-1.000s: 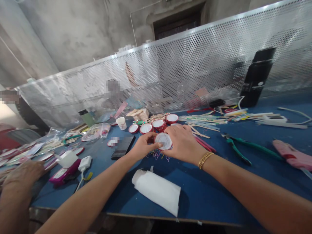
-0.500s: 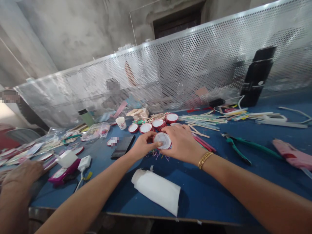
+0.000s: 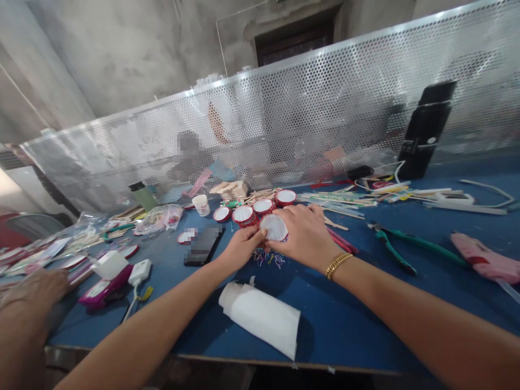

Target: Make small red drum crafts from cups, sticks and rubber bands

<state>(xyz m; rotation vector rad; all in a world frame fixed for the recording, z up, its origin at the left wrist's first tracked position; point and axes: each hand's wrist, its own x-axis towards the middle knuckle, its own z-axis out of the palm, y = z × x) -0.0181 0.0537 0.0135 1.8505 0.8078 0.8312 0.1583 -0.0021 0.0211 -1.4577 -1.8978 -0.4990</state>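
My left hand (image 3: 240, 248) and my right hand (image 3: 304, 235) meet over the blue table (image 3: 357, 303), both closed on a small round red-rimmed cup (image 3: 273, 227) with a white inside. The left thumb presses its left rim, the right fingers curl round its right side. A gold bracelet (image 3: 337, 264) is on my right wrist. Loose coloured threads (image 3: 268, 258) lie under the hands. Several similar red-rimmed cups (image 3: 263, 207) stand in a row just behind.
A white folded cloth (image 3: 262, 318) lies near the front edge. Green-handled pliers (image 3: 396, 246) and a pink glue gun (image 3: 485, 261) lie right; wooden sticks (image 3: 345, 203) behind. A black phone (image 3: 203, 245), a white charger (image 3: 138, 272) and another person's hand (image 3: 30, 295) are left. A perforated metal screen (image 3: 325, 108) backs the table.
The cup has been lifted slightly and moved toward the row of cups. My left thumb now sits on its rim. The view has shifted a little.
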